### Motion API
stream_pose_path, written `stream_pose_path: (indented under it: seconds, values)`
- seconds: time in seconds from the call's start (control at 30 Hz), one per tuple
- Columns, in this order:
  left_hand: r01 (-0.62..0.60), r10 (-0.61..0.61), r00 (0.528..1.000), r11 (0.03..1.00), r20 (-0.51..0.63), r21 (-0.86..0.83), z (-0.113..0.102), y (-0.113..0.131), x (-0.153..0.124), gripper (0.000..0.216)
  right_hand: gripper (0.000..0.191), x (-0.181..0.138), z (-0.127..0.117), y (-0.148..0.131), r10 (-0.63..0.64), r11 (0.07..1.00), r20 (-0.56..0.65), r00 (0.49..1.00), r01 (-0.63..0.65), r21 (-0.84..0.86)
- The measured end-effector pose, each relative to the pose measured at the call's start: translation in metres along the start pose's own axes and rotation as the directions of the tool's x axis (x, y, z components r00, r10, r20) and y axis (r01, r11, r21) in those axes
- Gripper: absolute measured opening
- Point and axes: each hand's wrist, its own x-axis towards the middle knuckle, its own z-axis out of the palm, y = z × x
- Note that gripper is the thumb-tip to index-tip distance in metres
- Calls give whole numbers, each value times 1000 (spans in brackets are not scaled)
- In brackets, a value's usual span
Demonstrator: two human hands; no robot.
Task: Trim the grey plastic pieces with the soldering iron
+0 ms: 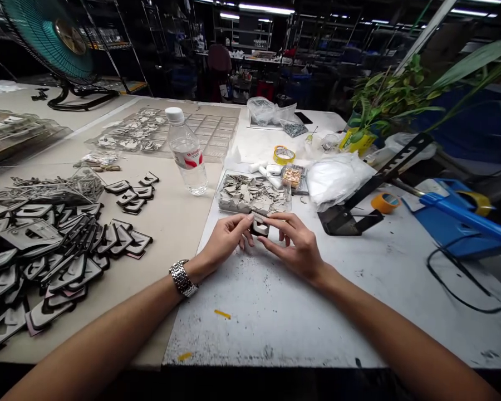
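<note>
Forearms cross the near edge, speckled white tabletop spreading between them — left hand and right hand pinch a black-rimmed part, fingers nearly closed, beside the clear tray.

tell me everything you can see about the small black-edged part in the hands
The small black-edged part has a pale grey face around what looks like an opening; its material is unclear. Fingertips of the left hand and right hand grip it from either side, partly covering it. It appears tilted, above the white tabletop, just nearer than the tray of grey pieces.
</note>
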Motion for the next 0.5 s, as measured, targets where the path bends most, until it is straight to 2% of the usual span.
stream_pose_path:
  seconds: [0.1, 0.13, 0.2, 0.27, 0.33, 0.4, 0.5]
  values:
    - [-10, 9, 1000, 1000, 16, 25, 2, 2, -2, 42, 34, 0, -2, -5, -4, 1000, 10, 1000, 4, 3]
    - [-14, 14, 1000, 999, 13, 31, 2, 2, -2, 41, 34, 0, -2, -7, 31, 999, 21, 999, -32, 26]
    - [-16, 16, 1000, 999, 7, 50, 3, 3, -3, 40, 37, 1, -2, -11, 178, 975, 46, 983, -183, 130]
    - [-13, 12, 1000, 997, 7, 72, 4, 3, -4, 41, 43, 1, 0, -15, 377, 865, 109, 920, -391, 315]
    - [-12, 11, 1000, 997, 12, 82, 5, 3, -5, 42, 44, 1, 2, -16, 517, 680, 219, 828, -552, 483]
    - [-10, 9, 1000, 997, 15, 79, 5, 4, -5, 43, 41, 0, 4, -15, 563, 530, 320, 762, -630, 568]
    - [-7, 3, 999, 996, 38, 86, 5, 5, -6, 44, 39, 0, 4, -13, 590, 445, 360, 723, -663, 602]
